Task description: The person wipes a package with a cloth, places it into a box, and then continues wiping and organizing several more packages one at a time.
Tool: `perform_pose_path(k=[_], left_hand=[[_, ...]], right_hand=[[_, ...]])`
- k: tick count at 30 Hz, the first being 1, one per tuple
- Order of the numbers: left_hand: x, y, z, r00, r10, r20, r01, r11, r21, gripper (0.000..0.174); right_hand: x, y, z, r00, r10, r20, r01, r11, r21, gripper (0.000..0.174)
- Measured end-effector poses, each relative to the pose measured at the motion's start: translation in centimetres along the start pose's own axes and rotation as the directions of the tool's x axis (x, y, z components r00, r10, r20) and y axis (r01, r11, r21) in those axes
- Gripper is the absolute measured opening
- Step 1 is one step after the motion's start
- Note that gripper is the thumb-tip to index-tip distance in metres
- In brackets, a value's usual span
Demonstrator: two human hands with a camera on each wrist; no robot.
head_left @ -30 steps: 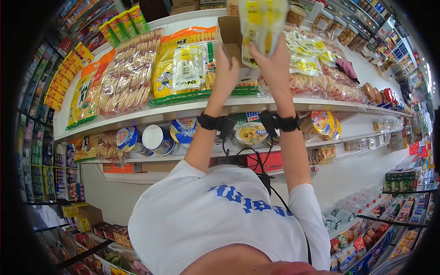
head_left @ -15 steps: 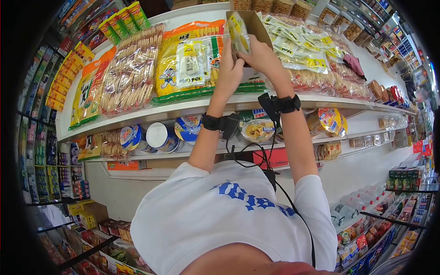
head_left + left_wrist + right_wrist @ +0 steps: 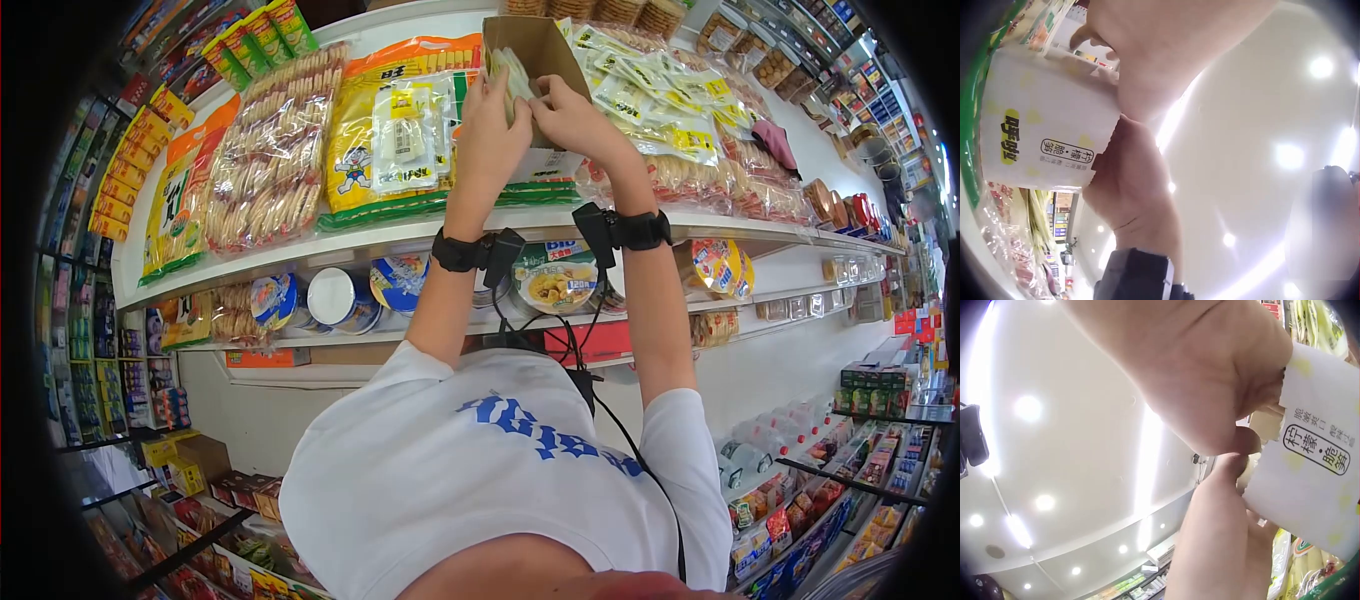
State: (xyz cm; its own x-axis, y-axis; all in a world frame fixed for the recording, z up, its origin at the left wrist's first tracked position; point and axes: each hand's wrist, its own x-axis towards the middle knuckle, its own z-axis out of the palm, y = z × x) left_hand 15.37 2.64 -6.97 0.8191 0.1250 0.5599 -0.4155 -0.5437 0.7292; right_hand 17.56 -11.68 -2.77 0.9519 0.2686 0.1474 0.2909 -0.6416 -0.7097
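A small cardboard box (image 3: 555, 55) with an open top stands on the upper shelf. Its white front (image 3: 1041, 125) carries yellow marks and printed characters. Upright at the left inside the box is a bundle of clear-and-yellow snack packets (image 3: 513, 72), partly hidden by the fingers. My left hand (image 3: 490, 135) grips the bundle, thumb on the near side and fingers along its left. From the right, my right hand (image 3: 580, 122) pinches the packets' edge with curled fingers, the hand over the box's torn front rim. Both wrist views show the hands close together above this rim.
Loose packets (image 3: 635, 90) lie piled right of the box on bagged biscuits (image 3: 680, 180). To the left are a big yellow snack bag (image 3: 350, 150) with packets (image 3: 405, 135) on it and a long biscuit bag (image 3: 265, 160). Instant noodle tubs (image 3: 555, 280) fill the shelf below.
The packet bundle, held up above the box a second ago, has come down and now sits inside it. Both hands lowered with it and drew together at the rim.
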Motion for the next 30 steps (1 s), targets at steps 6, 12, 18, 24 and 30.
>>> perform_pose_path(k=[6, 12, 18, 24, 30], left_hand=[[1.9, 0.1, -1.1, 0.993, -0.084, 0.087, 0.086, 0.996, -0.022, 0.057], [2.8, 0.1, -2.1, 0.982, -0.105, 0.159, 0.066, 0.971, 0.229, 0.060], [4.8, 0.3, -1.7, 0.945, -0.178, 0.274, 0.057, 0.916, 0.397, 0.065], [4.8, -2.6, 0.0, 0.979, -0.010, 0.204, -0.039, 0.972, 0.233, 0.064], [4.5, -3.5, -1.0, 0.972, -0.015, 0.236, -0.045, 0.968, 0.245, 0.060]], right_hand=[[-0.6, -2.3, 0.0, 0.992, 0.109, 0.061, -0.104, 0.991, -0.080, 0.049], [-1.7, -2.8, 0.0, 0.986, 0.069, 0.153, -0.064, 0.997, -0.035, 0.051], [-2.5, -2.8, 0.0, 0.989, 0.008, 0.148, 0.009, 0.993, -0.116, 0.065], [-1.4, -1.6, -0.7, 0.983, -0.021, 0.182, 0.038, 0.995, -0.090, 0.075], [-0.7, -0.9, -0.2, 0.983, -0.041, 0.179, 0.053, 0.996, -0.067, 0.069]])
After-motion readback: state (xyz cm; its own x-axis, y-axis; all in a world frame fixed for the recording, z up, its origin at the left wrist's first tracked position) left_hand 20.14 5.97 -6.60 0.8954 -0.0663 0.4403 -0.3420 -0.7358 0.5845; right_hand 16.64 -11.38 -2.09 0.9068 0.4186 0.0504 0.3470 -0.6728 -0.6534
